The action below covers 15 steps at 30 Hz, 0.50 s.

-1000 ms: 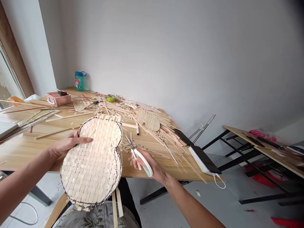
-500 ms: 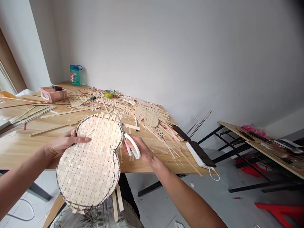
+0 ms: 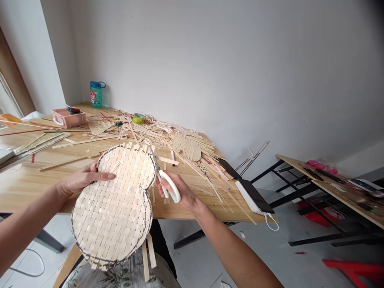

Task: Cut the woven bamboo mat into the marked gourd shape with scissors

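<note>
A gourd-shaped woven panel (image 3: pixel 115 208) of pale flat strips hangs tilted over the table's front edge, with a dark line along its outline. My left hand (image 3: pixel 87 178) grips its left side, thumb on top and fingers hidden underneath. In my right hand (image 3: pixel 177 190) is a pair of white-handled scissors (image 3: pixel 171 186). Their blades lie along the panel's upper right edge, beside short strip ends that stick out at the top. A small loose strip piece (image 3: pixel 115 166) rests on the panel. Two longer strips (image 3: pixel 145 260) show below its lower right edge.
Loose strips (image 3: pixel 156 132) pile across the table (image 3: pixel 36 192), with a smaller woven piece (image 3: pixel 187 148), a tape roll (image 3: pixel 138 118) and a marker (image 3: pixel 173 156). A pink basket (image 3: pixel 69 119) and a teal bottle (image 3: pixel 96 96) stand back left. A phone (image 3: pixel 256 196) lies right.
My right hand and the scissors' handles have shifted slightly right, and the handles look a little further apart. The panel and my left hand are nearly unmoved.
</note>
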Each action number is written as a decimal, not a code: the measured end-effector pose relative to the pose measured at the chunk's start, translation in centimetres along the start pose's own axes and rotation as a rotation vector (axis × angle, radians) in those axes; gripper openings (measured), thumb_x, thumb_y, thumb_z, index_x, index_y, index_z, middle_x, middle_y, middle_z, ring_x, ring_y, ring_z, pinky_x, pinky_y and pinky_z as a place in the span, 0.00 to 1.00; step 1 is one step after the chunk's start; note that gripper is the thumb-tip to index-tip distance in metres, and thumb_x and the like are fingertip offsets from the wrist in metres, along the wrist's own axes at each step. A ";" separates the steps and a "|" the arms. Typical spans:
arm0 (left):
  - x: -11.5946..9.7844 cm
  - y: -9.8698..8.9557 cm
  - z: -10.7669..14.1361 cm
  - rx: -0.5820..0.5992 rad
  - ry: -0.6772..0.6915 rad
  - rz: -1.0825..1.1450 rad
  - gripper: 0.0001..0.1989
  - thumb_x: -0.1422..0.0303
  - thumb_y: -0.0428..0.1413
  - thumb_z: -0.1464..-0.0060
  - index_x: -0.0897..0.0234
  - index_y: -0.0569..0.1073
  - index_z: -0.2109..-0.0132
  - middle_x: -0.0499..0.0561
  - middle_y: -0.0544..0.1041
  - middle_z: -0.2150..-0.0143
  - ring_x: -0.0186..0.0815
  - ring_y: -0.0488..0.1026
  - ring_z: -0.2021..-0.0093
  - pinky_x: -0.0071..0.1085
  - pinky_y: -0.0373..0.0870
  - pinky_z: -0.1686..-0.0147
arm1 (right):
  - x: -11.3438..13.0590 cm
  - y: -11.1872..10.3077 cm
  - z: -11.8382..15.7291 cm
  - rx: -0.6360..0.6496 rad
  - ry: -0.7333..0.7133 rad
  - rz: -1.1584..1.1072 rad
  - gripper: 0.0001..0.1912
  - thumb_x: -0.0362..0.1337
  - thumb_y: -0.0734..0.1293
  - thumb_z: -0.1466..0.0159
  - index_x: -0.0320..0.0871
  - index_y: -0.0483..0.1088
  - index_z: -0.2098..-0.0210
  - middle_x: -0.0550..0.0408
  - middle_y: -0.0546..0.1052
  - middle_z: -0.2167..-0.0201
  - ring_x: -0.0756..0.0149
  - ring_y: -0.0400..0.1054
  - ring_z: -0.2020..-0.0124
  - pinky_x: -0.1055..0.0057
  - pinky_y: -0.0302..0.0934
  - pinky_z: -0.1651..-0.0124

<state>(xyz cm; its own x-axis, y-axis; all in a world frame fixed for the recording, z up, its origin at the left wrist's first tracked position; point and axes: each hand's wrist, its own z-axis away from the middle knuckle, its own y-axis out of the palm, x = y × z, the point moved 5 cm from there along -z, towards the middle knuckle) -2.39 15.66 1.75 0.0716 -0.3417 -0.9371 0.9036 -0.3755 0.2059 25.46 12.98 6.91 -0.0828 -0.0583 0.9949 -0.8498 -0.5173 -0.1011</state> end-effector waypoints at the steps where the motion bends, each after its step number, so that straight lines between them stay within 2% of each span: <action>1: -0.1 0.2 0.1 -0.008 -0.013 0.008 0.14 0.64 0.69 0.49 0.71 0.84 0.60 0.63 0.86 0.67 0.51 0.83 0.70 0.39 0.80 0.69 | -0.1 -0.1 0.0 -0.007 0.002 0.006 0.28 0.62 0.73 0.41 0.45 0.61 0.68 0.60 0.68 0.72 0.71 0.63 0.73 0.70 0.59 0.70; 4: -0.3 0.6 0.3 -0.034 -0.045 0.027 0.17 0.64 0.71 0.53 0.70 0.84 0.58 0.63 0.86 0.66 0.53 0.83 0.69 0.41 0.80 0.68 | -0.2 -0.2 -0.1 -0.024 0.034 0.014 0.26 0.57 0.75 0.42 0.44 0.62 0.67 0.63 0.65 0.74 0.72 0.62 0.75 0.72 0.58 0.71; 7: -0.4 0.6 0.4 -0.051 -0.059 0.019 0.16 0.63 0.72 0.55 0.69 0.84 0.61 0.64 0.86 0.67 0.53 0.83 0.70 0.42 0.80 0.69 | -0.2 -0.1 -0.2 -0.037 0.070 0.027 0.24 0.53 0.77 0.44 0.44 0.62 0.68 0.64 0.65 0.76 0.73 0.61 0.77 0.73 0.57 0.73; 10: -0.3 0.7 0.6 -0.049 -0.089 0.015 0.14 0.62 0.72 0.55 0.66 0.84 0.63 0.64 0.85 0.67 0.52 0.83 0.71 0.42 0.80 0.69 | -0.3 0.0 -0.4 -0.054 0.059 0.052 0.20 0.49 0.75 0.44 0.44 0.63 0.69 0.64 0.63 0.77 0.74 0.59 0.78 0.73 0.56 0.75; 15: -0.3 1.2 0.9 -0.039 -0.108 0.075 0.15 0.63 0.72 0.55 0.63 0.84 0.60 0.63 0.86 0.65 0.54 0.83 0.68 0.45 0.80 0.66 | -0.9 -0.1 -0.4 -0.051 0.022 0.049 0.15 0.42 0.73 0.44 0.45 0.62 0.71 0.64 0.64 0.78 0.75 0.57 0.80 0.75 0.54 0.78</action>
<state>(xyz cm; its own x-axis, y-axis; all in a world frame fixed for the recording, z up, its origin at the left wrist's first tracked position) -1.69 14.48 2.54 0.0956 -0.4591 -0.8832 0.9133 -0.3124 0.2613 25.40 13.44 6.06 -0.1362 -0.0631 0.9887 -0.8700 -0.4697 -0.1499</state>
